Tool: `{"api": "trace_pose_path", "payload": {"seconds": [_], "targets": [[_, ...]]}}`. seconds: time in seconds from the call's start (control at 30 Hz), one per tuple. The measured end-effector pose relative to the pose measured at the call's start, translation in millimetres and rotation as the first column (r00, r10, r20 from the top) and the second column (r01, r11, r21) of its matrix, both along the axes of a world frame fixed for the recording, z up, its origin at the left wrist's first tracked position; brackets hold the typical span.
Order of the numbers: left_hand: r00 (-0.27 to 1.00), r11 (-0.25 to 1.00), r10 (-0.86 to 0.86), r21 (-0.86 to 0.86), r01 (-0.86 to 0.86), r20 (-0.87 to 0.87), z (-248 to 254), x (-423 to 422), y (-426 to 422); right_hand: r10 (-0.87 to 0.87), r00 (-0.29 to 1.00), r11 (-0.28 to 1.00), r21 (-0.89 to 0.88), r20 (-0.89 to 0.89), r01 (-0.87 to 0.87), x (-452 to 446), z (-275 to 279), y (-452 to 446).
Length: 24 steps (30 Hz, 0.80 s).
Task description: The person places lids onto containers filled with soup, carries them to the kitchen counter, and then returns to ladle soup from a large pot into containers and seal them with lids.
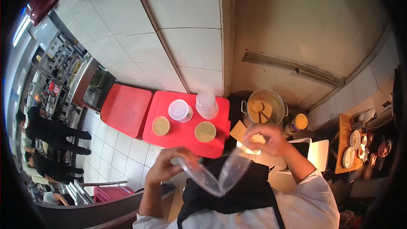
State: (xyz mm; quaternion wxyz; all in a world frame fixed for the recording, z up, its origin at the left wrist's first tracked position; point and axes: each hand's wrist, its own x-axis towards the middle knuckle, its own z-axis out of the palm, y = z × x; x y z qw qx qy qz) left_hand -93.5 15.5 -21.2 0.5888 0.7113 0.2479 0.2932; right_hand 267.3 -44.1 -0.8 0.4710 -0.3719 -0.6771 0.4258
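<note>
Two clear plastic pieces, like round lids, touch at their lower ends in front of the black apron. My left hand [168, 167] pinches the left clear lid [204, 178] by its upper edge. Opposite it, my right hand [268, 141] holds the right clear lid [234, 170]. Beyond my hands lies a red lid surface [182, 142]. On it stand an open tub of greenish soup [205, 132], a second filled tub [161, 125], a white-topped tub [180, 110] and clear stacked containers [207, 105].
A large metal pot [275, 99] with a ladle stands right of the red lid, beside a yellow-topped jar [300, 121]. Another red lid [127, 109] is further left. People in dark clothes [44, 129] are at the far left; white bowls [349, 157] sit at right.
</note>
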Motion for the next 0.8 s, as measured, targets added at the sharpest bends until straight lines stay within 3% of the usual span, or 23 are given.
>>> {"api": "trace_pose_path", "payload": {"seconds": [0.07, 0.17, 0.27, 0.3, 0.33, 0.4, 0.43, 0.47, 0.5, 0.57, 0.6, 0.67, 0.7, 0.8], "targets": [[0.955, 0.928, 0.297, -0.236, -0.287, 0.01, -39, -36, -12, -0.279, 0.926, 0.894, -0.421, -0.255, 0.154, 25, -27, -4], [0.729, 0.686, 0.683, -0.381, -0.619, 0.044, -56, -47, -25, -0.447, 0.834, 0.84, -0.472, -0.323, 0.268, 57, -99, 13], [0.545, 0.446, 0.837, -0.517, -0.73, -0.048, -122, -74, -37, -0.585, 0.789, 0.762, -0.46, -0.188, 0.456, 49, -204, 36], [0.436, 0.334, 0.896, -0.527, -0.781, -0.078, -139, -72, -39, -0.591, 0.799, 0.73, -0.346, 0.116, 0.59, 41, -228, 44], [0.433, 0.305, 0.893, -0.547, -0.779, -0.118, -172, -86, -43, -0.573, 0.711, 0.707, -0.193, 0.407, 0.68, 27, -248, 51], [0.432, 0.252, 0.881, -0.583, -0.773, -0.192, -255, -123, -47, -0.557, 0.636, 0.741, -0.027, 0.535, 0.671, -11, -276, 69], [0.35, 0.132, 0.899, -0.599, -0.79, -0.264, -288, -129, -47, -0.459, 0.616, 0.799, -0.006, 0.641, 0.601, -23, -290, 81], [0.264, 0.009, 0.903, -0.599, -0.801, -0.339, -315, -138, -45, -0.518, 0.682, 0.841, 0.162, 0.517, 0.516, -41, -309, 93], [0.193, 0.021, 0.935, -0.496, -0.868, -0.298, -342, -135, -44, -0.508, 0.671, 0.857, 0.24, 0.54, 0.456, -55, -329, 104], [0.352, 0.146, 0.839, -0.452, -0.88, -0.415, -377, -148, -30, -0.471, 0.66, 0.882, 0.344, 0.585, 0.324, -80, -366, 121], [0.446, 0.206, 0.718, -0.449, -0.869, -0.534, -364, -137, -14, -0.461, 0.645, 0.885, 0.364, 0.61, 0.289, -90, -383, 125], [0.56, 0.393, 0.586, -0.398, -0.829, -0.586, -370, -117, 15, -0.447, 0.605, 0.888, 0.409, 0.659, 0.21, -105, -411, 136], [0.605, 0.483, 0.513, -0.378, -0.79, -0.608, -376, -107, 26, -0.378, 0.619, 0.923, 0.335, 0.688, 0.192, -113, -418, 135], [0.735, 0.61, 0.449, -0.427, -0.667, -0.508, -389, -71, 61, -0.38, 0.55, 0.916, 0.386, 0.744, 0.111, -137, -444, 128]]}}
